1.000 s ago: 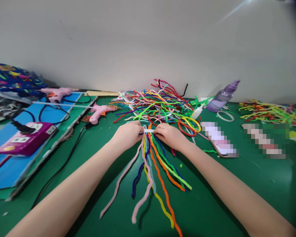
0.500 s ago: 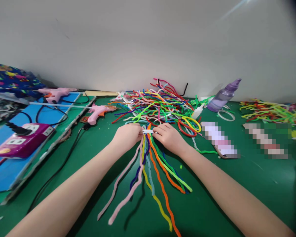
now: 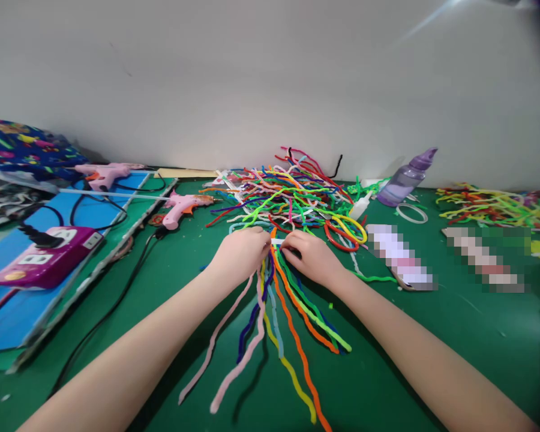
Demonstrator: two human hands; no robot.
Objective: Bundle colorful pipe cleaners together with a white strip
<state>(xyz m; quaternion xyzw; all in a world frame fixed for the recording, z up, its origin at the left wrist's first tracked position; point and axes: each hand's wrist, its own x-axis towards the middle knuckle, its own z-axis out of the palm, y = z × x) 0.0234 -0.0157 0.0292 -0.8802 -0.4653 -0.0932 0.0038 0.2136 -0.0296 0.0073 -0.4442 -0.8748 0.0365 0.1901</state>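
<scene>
A short white strip (image 3: 276, 242) runs between my two hands, with a fan of fuzzy pipe cleaners attached at it or passing behind it. My left hand (image 3: 242, 253) is closed on the strip's left end. The right end is pinched by my right hand (image 3: 312, 255), its fingers curled. Below the strip, pink (image 3: 240, 378), yellow (image 3: 294, 379), light blue (image 3: 275, 330), orange (image 3: 297, 336) and green (image 3: 317, 312) pipe cleaners spread toward me over the green table (image 3: 369, 384). The fingers hide how they are fixed.
Behind my hands lies a heap of coloured pipe cleaners (image 3: 288, 192). Pink glue guns (image 3: 180, 209), cords and a purple power strip (image 3: 49, 258) are at left. Rightward stand a purple bottle (image 3: 400, 183), a tape roll (image 3: 411, 213), blurred phone (image 3: 400, 258) and more pipe cleaners (image 3: 495, 204).
My left hand has shifted right along the white strip, so less of it shows between the hands. The pink pipe cleaners have swung slightly right. My right hand's fingers are more curled.
</scene>
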